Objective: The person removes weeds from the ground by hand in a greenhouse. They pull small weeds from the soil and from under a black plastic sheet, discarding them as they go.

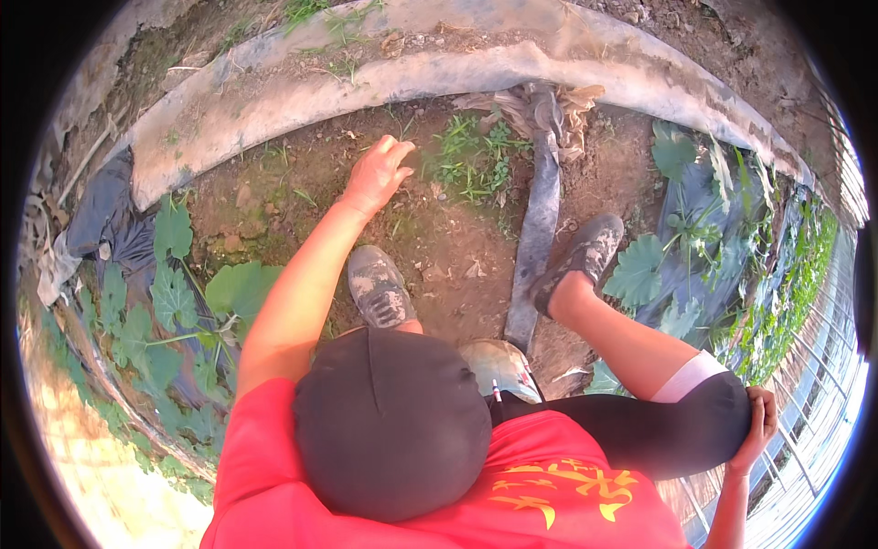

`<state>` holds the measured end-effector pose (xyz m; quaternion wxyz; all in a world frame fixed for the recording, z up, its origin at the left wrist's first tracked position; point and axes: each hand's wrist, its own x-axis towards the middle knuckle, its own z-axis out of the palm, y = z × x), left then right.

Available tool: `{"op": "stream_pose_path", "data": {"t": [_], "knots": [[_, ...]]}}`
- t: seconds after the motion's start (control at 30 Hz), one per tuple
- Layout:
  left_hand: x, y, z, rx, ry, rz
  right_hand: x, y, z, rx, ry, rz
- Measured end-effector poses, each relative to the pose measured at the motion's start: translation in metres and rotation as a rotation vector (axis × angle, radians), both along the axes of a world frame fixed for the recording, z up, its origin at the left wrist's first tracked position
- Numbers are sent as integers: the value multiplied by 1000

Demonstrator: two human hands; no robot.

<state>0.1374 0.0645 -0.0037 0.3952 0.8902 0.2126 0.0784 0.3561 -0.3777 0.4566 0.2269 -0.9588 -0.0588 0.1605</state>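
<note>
My left hand (pixel 381 171) reaches out over bare soil, its fingers slightly curled and apart, with nothing seen in it. A small patch of green weeds (pixel 473 158) grows just right of it. At the right my right hand (pixel 758 425) rests on my bent knee in black cloth (pixel 713 432); its palm side is hidden. Another rounded black-covered knee (pixel 391 425) fills the lower middle. My camouflage shoes, one left (pixel 381 288) and one right (pixel 593 247), stand on the soil. A flat dark hose or strip (pixel 538 226) runs between them.
A pale curved border strip (pixel 473 68) crosses ahead, where crumpled plastic (pixel 576 113) surrounds the dark strip's end. Broad-leaved plants grow over dark plastic sheeting at left (pixel 171 295) and right (pixel 638 267). A patterned rounded object (pixel 497 364) lies between my legs.
</note>
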Motion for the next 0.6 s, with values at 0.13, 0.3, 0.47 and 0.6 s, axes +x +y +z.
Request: {"op": "stream_pose_path", "data": {"t": [0.13,0.3,0.47,0.6], "knots": [[5,-9,-19,199,-7,95,0,4,-2,35,9,-10],[-5,10,-22,-9,-55,500,1,-5,1,17,1,-9],[-8,-17,1,92,-68,61,0,-1,2,14,14,-7],[-5,-12,-19,73,95,174,2,3,-1,31,19,19]]}}
